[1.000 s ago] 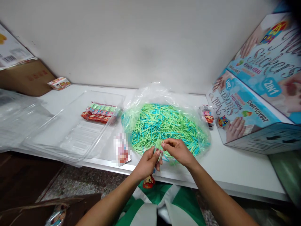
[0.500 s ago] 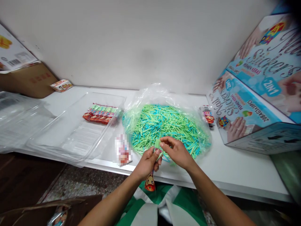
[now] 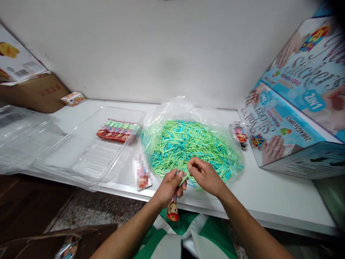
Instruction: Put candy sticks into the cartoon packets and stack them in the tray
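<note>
My left hand (image 3: 169, 187) is closed round a small printed packet (image 3: 172, 210) that hangs below my fist, with a few green sticks (image 3: 180, 166) poking up above it. My right hand (image 3: 205, 176) pinches at the top of those sticks, fingers pressed together. Both hands hover over the near edge of a big heap of green and blue sticks (image 3: 188, 144) lying in an opened clear plastic bag (image 3: 175, 108) on the white table (image 3: 269, 194).
A clear plastic tray (image 3: 88, 158) at the left holds a row of filled red and green packets (image 3: 117, 130). A loose packet (image 3: 141, 174) lies by the table edge, more packets (image 3: 238, 133) by the large nail-sticker boxes (image 3: 291, 118) at the right. Cardboard boxes (image 3: 35, 90) stand at far left.
The packet in my left hand has dropped lower and now hangs clear of the table edge. My hands have stayed together at the near edge of the stick heap.
</note>
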### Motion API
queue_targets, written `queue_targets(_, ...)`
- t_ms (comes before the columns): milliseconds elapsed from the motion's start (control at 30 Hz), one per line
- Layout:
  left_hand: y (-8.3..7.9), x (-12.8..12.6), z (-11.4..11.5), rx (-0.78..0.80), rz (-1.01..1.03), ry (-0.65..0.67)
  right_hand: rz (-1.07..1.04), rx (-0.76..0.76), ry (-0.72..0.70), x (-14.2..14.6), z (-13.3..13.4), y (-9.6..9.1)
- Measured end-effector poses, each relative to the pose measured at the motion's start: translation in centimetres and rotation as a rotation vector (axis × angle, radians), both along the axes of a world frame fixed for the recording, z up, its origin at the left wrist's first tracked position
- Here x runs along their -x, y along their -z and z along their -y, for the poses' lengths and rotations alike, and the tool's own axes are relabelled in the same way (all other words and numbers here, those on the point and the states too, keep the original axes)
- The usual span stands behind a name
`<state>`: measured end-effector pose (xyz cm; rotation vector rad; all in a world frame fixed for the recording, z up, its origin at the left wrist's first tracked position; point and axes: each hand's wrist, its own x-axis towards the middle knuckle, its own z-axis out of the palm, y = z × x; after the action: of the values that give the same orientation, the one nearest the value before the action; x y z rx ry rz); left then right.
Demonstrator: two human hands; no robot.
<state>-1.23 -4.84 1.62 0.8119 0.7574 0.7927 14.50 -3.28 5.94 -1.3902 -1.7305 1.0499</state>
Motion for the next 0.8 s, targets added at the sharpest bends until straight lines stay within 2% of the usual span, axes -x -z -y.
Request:
queue_targets(333, -0.07, 0.03, 0.31, -0.007, 0.022, 0.079, -0.145, 0.056, -0.023, 0.40, -0.28, 0.14)
queue_targets(467, 0.16, 0.11, 0.26, -0.023, -0.003, 0.082, -0.102, 0.051, -0.037, 0.09, -0.23, -0.16)
queue_targets(633, 0.40, 0.09, 0.09, -0.048, -0.036, 0.053, 0.001, 0.038, 0.025, 0.00, 0.17, -0.17)
queue_targets(800, 0.12, 0.15, 0.07, -0.080, -0.049, 0.070, -0.103, 0.070, 0.019, 0.45, 0.33, -0.20)
